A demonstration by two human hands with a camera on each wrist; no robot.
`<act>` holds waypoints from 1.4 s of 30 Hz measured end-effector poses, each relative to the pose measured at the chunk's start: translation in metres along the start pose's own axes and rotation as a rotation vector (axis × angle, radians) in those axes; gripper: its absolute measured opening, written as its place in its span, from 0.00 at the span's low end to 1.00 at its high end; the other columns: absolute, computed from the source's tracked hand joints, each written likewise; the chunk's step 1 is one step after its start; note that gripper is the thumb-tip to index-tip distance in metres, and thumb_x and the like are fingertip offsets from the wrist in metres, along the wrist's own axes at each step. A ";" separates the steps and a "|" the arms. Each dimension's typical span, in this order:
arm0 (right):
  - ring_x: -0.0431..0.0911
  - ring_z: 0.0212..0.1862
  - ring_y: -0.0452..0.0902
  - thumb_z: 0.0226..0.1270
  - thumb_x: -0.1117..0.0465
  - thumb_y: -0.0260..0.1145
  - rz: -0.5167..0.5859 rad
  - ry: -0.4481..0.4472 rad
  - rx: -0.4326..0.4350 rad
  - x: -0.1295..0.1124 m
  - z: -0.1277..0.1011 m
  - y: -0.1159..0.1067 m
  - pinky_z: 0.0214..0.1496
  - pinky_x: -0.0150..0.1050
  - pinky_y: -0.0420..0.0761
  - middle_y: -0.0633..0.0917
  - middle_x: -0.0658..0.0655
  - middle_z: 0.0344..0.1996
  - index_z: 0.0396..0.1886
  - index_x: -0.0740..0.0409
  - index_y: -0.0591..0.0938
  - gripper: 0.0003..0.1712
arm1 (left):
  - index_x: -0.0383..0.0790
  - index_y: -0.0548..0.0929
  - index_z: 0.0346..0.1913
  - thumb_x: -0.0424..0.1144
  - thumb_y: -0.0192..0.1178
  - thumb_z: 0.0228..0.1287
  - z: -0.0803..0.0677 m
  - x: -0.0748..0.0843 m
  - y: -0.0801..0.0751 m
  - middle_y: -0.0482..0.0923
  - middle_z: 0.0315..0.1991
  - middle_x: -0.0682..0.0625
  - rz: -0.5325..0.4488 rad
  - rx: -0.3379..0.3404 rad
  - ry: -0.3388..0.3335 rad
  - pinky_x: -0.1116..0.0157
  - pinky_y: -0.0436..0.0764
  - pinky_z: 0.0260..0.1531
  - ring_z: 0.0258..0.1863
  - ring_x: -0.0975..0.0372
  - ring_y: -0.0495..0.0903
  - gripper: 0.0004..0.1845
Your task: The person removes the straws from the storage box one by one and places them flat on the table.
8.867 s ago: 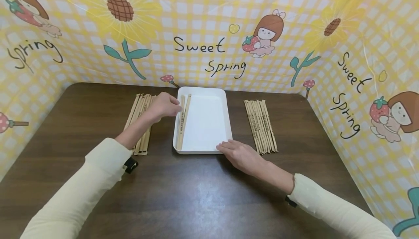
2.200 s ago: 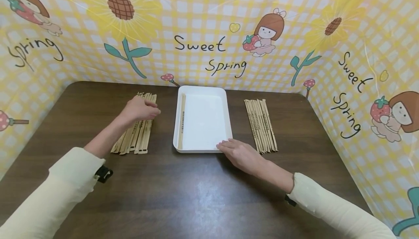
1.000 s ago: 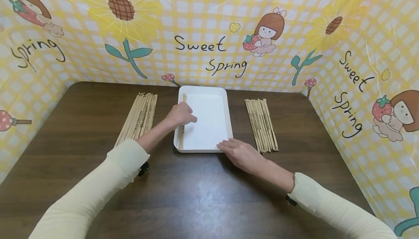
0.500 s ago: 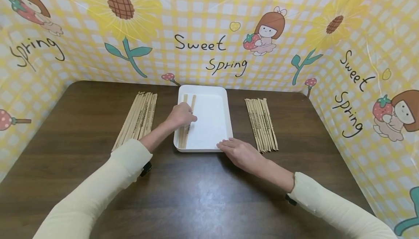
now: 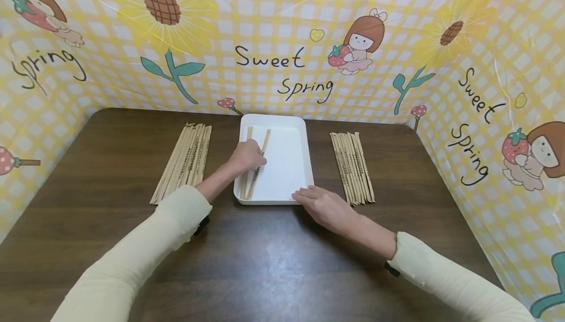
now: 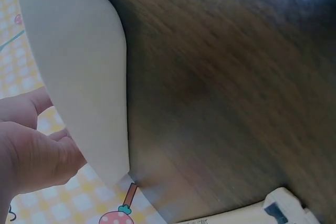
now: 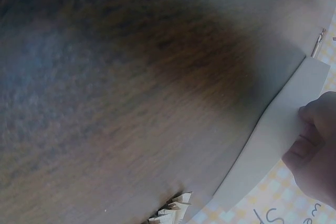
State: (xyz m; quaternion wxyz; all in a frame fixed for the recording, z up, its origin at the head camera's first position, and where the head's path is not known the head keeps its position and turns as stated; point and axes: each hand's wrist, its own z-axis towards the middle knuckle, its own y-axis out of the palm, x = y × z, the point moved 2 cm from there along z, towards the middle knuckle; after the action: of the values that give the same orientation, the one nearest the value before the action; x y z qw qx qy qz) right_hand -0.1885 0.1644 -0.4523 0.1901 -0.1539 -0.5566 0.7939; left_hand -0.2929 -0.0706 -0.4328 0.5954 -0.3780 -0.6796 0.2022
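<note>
A white tray [image 5: 284, 160] lies on the table with two paper-wrapped straws in its left half. One straw [image 5: 249, 133] runs along the left wall. The other straw [image 5: 266, 138] slants to its right, and my left hand [image 5: 248, 156] pinches it from above near the middle, the fingers covering part of both. My right hand [image 5: 324, 207] holds the tray's near right corner, its fingers over the rim. In the left wrist view, the left hand [image 6: 39, 156] shows beyond the tray wall [image 6: 89, 72]. In the right wrist view, the right hand [image 7: 315, 150] meets the tray's rim.
A left bundle of wrapped straws [image 5: 187, 155] lies beside the tray, partly under the left forearm. Another straw bundle [image 5: 353, 167] lies right of the tray. Yellow checked cloth [image 5: 273, 28] walls the dark wooden table [image 5: 273, 263] at the back and sides.
My left hand has gone from the left bundle into the tray. Over the last half second the second straw's far end has swung right, away from the first. The right hand stays put.
</note>
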 end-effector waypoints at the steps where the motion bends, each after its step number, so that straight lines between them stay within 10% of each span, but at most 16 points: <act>1: 0.52 0.55 0.82 0.63 0.72 0.68 0.000 -0.001 0.002 0.000 0.000 0.000 0.63 0.46 0.77 0.86 0.60 0.50 0.53 0.65 0.84 0.18 | 0.45 0.63 0.06 0.28 0.56 0.57 0.001 0.000 0.001 0.65 0.06 0.54 0.008 0.003 0.006 0.73 0.58 0.10 0.07 0.67 0.62 0.24; 23: 0.51 0.55 0.82 0.63 0.72 0.68 0.003 0.000 -0.005 0.000 0.000 0.001 0.64 0.45 0.76 0.86 0.60 0.50 0.53 0.65 0.84 0.18 | 0.45 0.67 0.06 0.27 0.58 0.52 0.010 -0.003 0.002 0.67 0.06 0.54 0.047 0.045 0.029 0.72 0.59 0.10 0.09 0.66 0.65 0.22; 32: 0.51 0.55 0.82 0.64 0.72 0.68 0.007 0.006 -0.013 0.001 -0.001 0.001 0.64 0.45 0.76 0.86 0.60 0.50 0.54 0.65 0.83 0.18 | 0.31 0.87 0.27 0.31 0.61 0.58 0.003 -0.005 -0.024 0.81 0.17 0.48 -0.138 0.076 0.007 0.68 0.76 0.23 0.20 0.60 0.78 0.08; 42: 0.51 0.56 0.81 0.64 0.72 0.68 0.012 0.004 -0.016 0.000 -0.001 0.000 0.64 0.46 0.76 0.86 0.61 0.51 0.54 0.66 0.83 0.18 | 0.21 0.84 0.44 0.29 0.59 0.61 -0.005 -0.023 -0.061 0.82 0.42 0.34 -0.353 0.103 -0.063 0.65 0.87 0.36 0.28 0.60 0.85 0.13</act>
State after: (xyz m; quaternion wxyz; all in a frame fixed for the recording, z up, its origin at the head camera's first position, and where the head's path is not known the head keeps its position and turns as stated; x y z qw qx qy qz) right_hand -0.1885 0.1652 -0.4530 0.1854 -0.1605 -0.5615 0.7903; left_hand -0.3049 -0.1272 -0.4029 0.6186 -0.2155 -0.7423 0.1410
